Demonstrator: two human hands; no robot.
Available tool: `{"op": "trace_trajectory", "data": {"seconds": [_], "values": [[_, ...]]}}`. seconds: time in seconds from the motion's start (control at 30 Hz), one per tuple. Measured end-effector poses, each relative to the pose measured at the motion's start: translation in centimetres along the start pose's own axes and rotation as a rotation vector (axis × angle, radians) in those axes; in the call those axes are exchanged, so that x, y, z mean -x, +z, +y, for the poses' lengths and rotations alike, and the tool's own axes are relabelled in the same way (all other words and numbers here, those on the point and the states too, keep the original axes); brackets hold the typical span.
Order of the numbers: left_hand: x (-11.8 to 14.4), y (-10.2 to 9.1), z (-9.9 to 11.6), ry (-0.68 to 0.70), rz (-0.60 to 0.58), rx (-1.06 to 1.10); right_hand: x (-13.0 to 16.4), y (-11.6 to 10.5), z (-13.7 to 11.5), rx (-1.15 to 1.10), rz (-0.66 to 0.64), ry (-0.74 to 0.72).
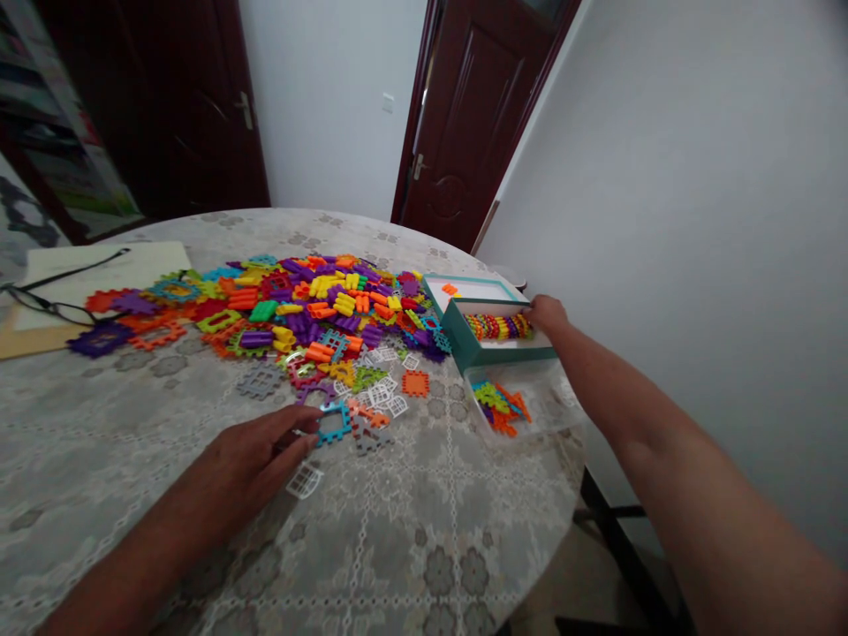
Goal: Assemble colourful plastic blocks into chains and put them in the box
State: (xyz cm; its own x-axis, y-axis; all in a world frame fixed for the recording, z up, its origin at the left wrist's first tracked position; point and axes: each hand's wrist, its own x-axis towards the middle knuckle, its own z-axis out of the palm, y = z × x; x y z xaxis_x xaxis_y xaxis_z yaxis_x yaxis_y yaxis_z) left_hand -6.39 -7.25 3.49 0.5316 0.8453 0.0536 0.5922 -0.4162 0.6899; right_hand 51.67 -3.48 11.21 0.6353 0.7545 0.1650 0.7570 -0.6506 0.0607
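Note:
My left hand (265, 449) pinches a blue square frame block (335, 424) with toothed edges, just above the tablecloth. White lattice window pieces (306, 480) lie below it and others beyond it, beside an orange square block (415, 382). At the right end of a green box (490, 355), my right hand (547, 316) is curled over the rim, its fingertips hidden. Inside that box stands a tight row of colourful flat blocks (500, 327). What the right fingers hold, if anything, cannot be made out.
A large heap of colourful plastic blocks (331, 305) covers the table's middle. In front of the green box is a clear plastic tray (549, 411) with loose pieces (500, 402). A teal-edged lid (473, 289) lies behind. Glasses (59, 309) rest on papers (142, 263) at left.

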Motion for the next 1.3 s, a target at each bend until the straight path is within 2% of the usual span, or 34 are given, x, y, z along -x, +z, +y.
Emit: {"op": "trace_trajectory", "data": {"seconds": [0.17, 0.3, 0.4, 0.43, 0.57, 0.6, 0.67, 0.77, 0.87, 1.03, 1.3], "values": [[0.4, -0.5, -0.3, 0.008, -0.011, -0.035, 1.3, -2.3, 0.7, -0.062, 0.079, -0.007], [0.8, -1.3, -0.5, -0.013, 0.004, -0.09, 5.4, -3.8, -0.8, -0.15, 0.183, -0.088], [1.4, -1.7, -0.6, 0.037, -0.031, -0.151, 11.5, -4.1, -3.9, -0.374, 0.221, -0.329], [1.6, -1.8, -0.6, 0.051, -0.054, -0.177, 14.1, -4.0, -5.2, -0.455, 0.181, -0.443], [2.0, -1.8, -0.5, 0.054, -0.092, -0.295, 23.7, -3.5, -10.4, -0.622, -0.157, -0.913], [2.0, -1.8, -0.4, 0.041, -0.094, -0.327, 25.5, -3.2, -11.7, -0.626, -0.201, -0.983], [1.8, -1.6, -0.1, 0.025, -0.089, -0.379, 28.0, -2.3, -14.2, -0.567, -0.208, -1.057], [1.3, -1.2, 0.2, 0.02, -0.071, -0.422, 29.3, -0.5, -17.3, -0.43, -0.122, -1.045], [0.9, -0.6, 0.5, 0.036, -0.038, -0.43, 29.3, 1.3, -18.9, -0.377, -0.079, -0.998], [0.5, 0.5, 1.1, 0.141, -0.041, -0.396, 29.0, 3.4, -18.9, -0.534, -0.075, -0.977], [-0.1, 1.3, 0.8, 0.165, -0.022, -0.456, 27.8, 4.7, -18.8, -0.704, -0.049, -0.969]]}}
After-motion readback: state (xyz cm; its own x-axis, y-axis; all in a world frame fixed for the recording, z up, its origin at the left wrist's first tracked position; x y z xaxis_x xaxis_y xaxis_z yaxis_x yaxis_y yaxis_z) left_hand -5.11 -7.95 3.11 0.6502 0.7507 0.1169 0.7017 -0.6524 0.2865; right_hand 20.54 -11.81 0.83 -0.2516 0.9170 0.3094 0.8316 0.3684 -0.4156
